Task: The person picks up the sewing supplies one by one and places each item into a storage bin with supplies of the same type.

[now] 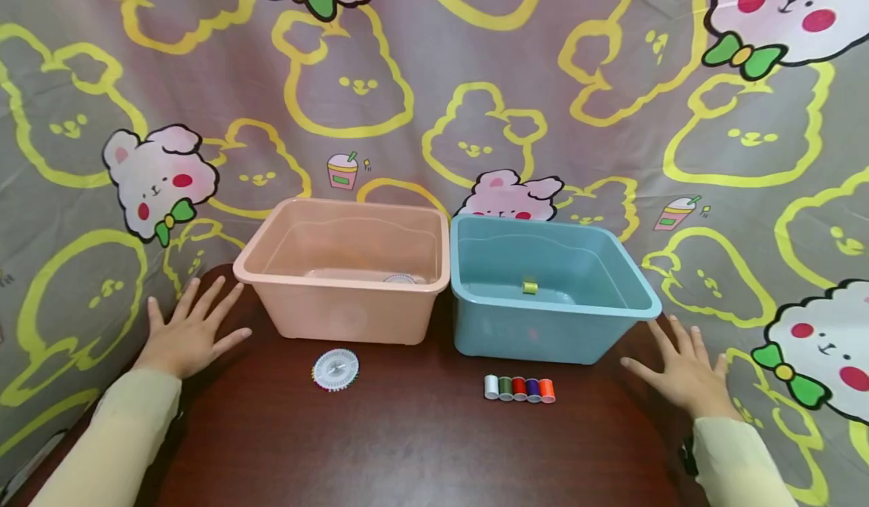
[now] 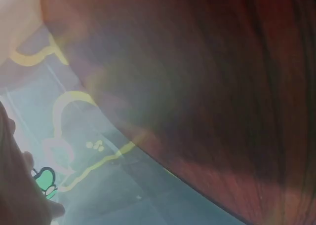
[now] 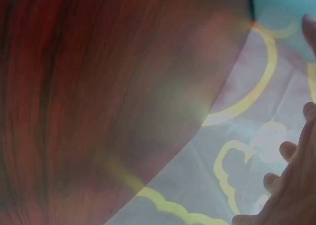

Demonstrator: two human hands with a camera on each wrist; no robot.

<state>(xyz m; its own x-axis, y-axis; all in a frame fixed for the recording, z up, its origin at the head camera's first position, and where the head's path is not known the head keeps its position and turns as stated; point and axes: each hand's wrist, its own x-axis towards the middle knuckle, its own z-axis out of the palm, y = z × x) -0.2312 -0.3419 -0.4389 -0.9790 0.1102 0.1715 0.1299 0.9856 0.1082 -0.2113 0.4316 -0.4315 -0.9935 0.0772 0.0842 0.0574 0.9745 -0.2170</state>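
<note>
My left hand point(image 1: 185, 341) spreads its fingers at the table's left side, beside the pink plastic bin point(image 1: 346, 311), and holds nothing. On the far right my right hand point(image 1: 686, 375) is likewise spread and bare, its fingertips close to the corner of the blue bin point(image 1: 529, 337). In front of the pink bin lies a round wheel of pearl-headed pins point(image 1: 336, 370). A row of several thread spools point(image 1: 519, 388), white, green, red, purple and orange, stands before the blue bin. Inside the blue bin sits a yellow-green spool point(image 1: 529, 287). Another pin wheel point(image 1: 400, 278) shows partly behind the pink bin's front rim.
Both bins stand side by side at the back of the dark brown wooden table point(image 1: 407, 447). A grey curtain point(image 1: 489, 62) with yellow bear outlines hangs behind and around the table. The table's curved edge shows in both wrist views.
</note>
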